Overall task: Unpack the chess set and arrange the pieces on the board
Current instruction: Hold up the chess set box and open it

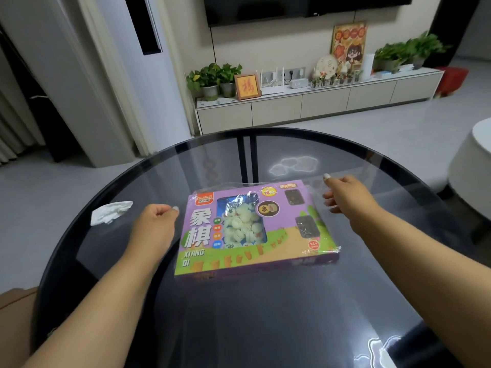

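While still sealed in clear film, lying flat near the middle of the round dark glass table: the purple chess set box, long side toward the viewer, pale round pieces visible through its window. No board laid out yet; task judged to be at its very start, at the stripping of the wrap.

Beyond the table, against the far wall: low TV cabinet carrying potted plants and small ornaments.

Just beside the box's far right corner: right hand, fingers curled, apparently pinching the loose plastic wrap lifted off that corner; exact contact blurred, so grip judged rather than certain.

Just beside the box's left edge, apart from it: left hand, closed into a loose fist with thumb against forefinger; whether a thin edge of film lies between them cannot be told.

Left of that hand, on the glass: crumpled white tissue, no part in the task.

For a clean step: pull the film outward and low from the opened corner rather than upward, steady the box against the glass with the free hand, keep the box level so loose pieces inside do not spill once the lid opens, set the stripped film well aside.
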